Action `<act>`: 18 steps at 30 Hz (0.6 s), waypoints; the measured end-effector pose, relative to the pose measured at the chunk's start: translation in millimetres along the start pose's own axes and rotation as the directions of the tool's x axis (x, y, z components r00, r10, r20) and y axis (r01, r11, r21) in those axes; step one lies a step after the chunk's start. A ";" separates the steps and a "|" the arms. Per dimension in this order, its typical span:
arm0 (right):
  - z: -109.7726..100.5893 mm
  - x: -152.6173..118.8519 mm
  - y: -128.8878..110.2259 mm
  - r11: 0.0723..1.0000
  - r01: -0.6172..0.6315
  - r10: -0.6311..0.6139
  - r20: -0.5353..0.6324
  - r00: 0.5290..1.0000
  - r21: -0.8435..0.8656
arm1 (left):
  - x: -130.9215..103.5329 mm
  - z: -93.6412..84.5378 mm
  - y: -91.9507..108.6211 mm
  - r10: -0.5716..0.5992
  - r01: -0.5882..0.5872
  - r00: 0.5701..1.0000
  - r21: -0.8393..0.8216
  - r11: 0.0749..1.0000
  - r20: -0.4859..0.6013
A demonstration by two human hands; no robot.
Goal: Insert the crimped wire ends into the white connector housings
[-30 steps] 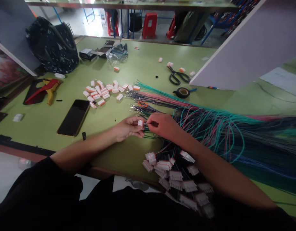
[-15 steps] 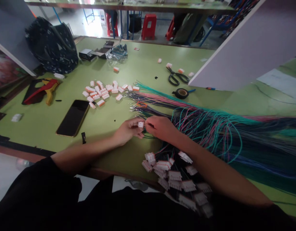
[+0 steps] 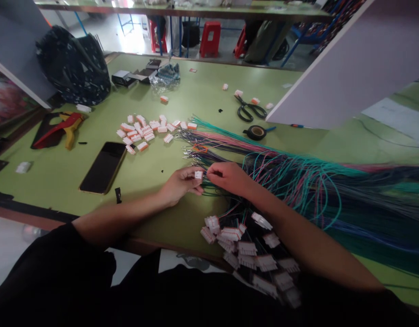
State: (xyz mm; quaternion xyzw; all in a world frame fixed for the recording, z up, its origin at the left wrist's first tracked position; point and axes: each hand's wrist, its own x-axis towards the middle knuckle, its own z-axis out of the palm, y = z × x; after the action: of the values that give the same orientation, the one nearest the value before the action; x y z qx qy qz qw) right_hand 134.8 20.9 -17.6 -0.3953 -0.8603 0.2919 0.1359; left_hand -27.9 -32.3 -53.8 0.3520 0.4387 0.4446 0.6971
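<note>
Between the thumb and fingers of my left hand (image 3: 182, 184) is a small white connector housing (image 3: 198, 175). My right hand (image 3: 226, 176) is just to its right, its fingers pinched together; what they pinch, perhaps a thin wire, is too small to make out. Loose wires (image 3: 226, 144) in green, pink and black lie behind my hands, their bare metal ends pointing left. Nearer my body, several wired white connectors (image 3: 247, 248) hang in a cluster at the table's front edge. A heap of loose white and orange connectors (image 3: 137, 131) sits farther back on the left.
A phone (image 3: 103, 167) lies left of my hands, with a red and yellow tool (image 3: 61, 127) beyond it. Scissors (image 3: 250, 109) and black tape (image 3: 256, 132) are at the back. A white panel (image 3: 342, 68) rises at right; a dark bag (image 3: 73, 66) stands far left.
My right hand has shifted very slightly away from the connector, widening the gap between the hands. The left hand still holds the connector in nearly the same place.
</note>
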 end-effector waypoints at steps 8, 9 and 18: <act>3.4 -0.5 -0.3 1.000 0.014 -0.014 -0.017 1.000 -0.022 | 0.1 0.0 0.4 -0.018 0.018 1.000 -0.008 1.000 0.011; 3.7 -0.7 -0.5 1.000 0.014 -0.014 -0.019 1.000 -0.024 | 0.0 0.1 0.6 -0.021 0.021 1.000 -0.010 1.000 0.009; 6.7 -2.1 -8.9 0.995 0.006 -0.006 -0.006 1.000 -0.096 | 1.3 -2.7 1.5 -0.053 0.053 0.998 0.005 0.999 0.026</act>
State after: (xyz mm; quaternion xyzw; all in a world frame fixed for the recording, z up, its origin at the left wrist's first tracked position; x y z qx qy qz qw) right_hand 127.6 12.1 -17.5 -0.3997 -0.8741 0.2486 0.1204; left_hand -30.5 -30.2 -53.9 0.3475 0.4396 0.4204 0.7136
